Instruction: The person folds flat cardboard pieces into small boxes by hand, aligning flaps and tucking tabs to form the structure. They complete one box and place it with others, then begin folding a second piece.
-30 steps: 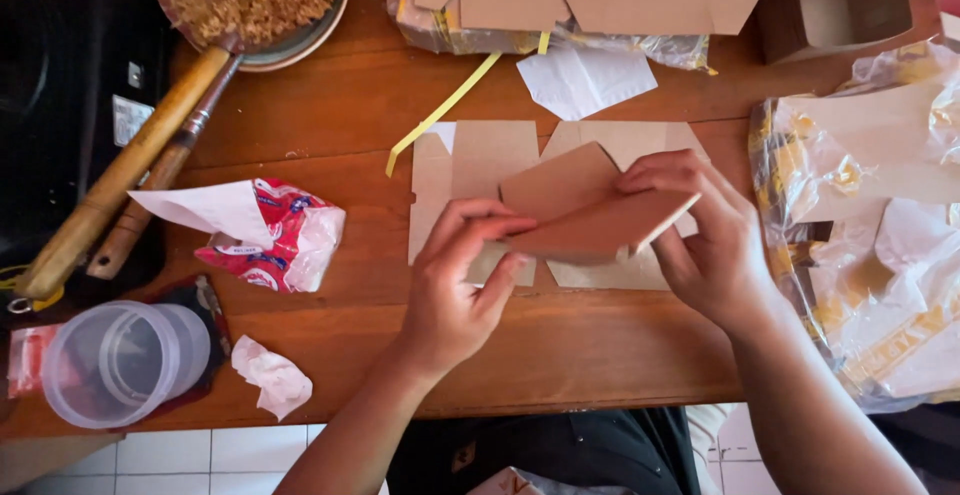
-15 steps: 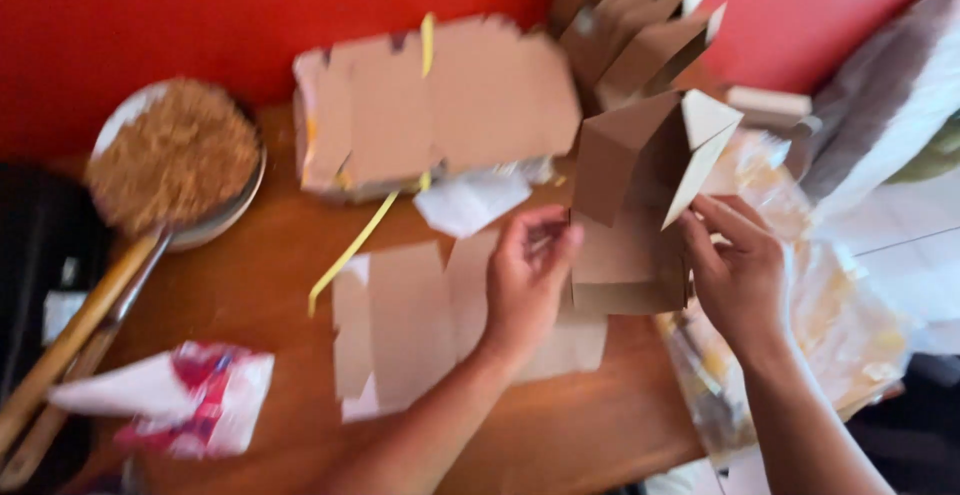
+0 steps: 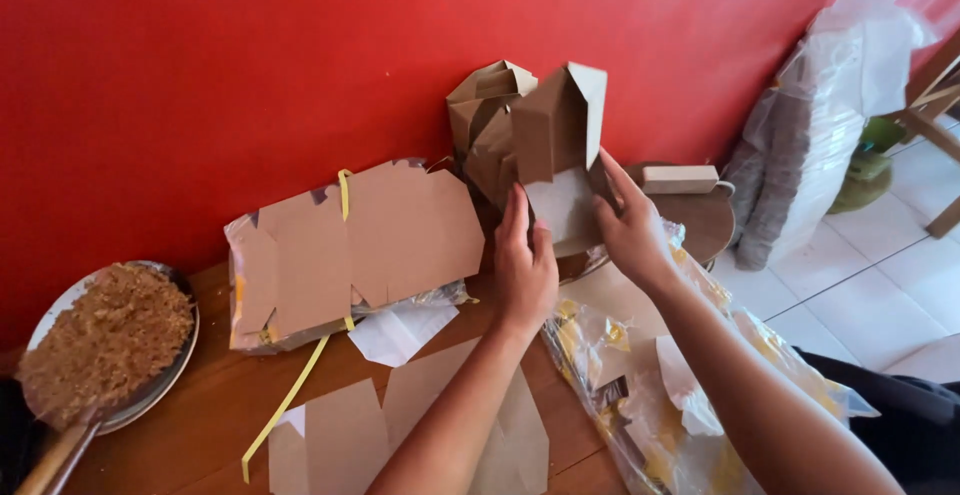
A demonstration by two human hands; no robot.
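Note:
My left hand (image 3: 524, 261) and my right hand (image 3: 628, 223) both grip a folded brown cardboard box (image 3: 560, 140), holding it upright against a stack of other folded boxes (image 3: 484, 120) at the red wall. The left hand is on the box's lower left side, the right hand on its lower right. Flat brown box blanks (image 3: 350, 435) lie on the wooden table (image 3: 200, 425) under my forearms.
A plastic-wrapped bundle of flat blanks (image 3: 345, 245) with a yellow strap (image 3: 290, 400) leans at the wall. A pan of brown crumbs (image 3: 105, 340) sits at left. Crinkled plastic wrap (image 3: 640, 385) lies at right, with a small round stool (image 3: 700, 215) and big plastic bags (image 3: 820, 105) beyond.
My view has swung up from the table to the wall. Both hands have lifted the folded box from the table and carried it to the stack of boxes.

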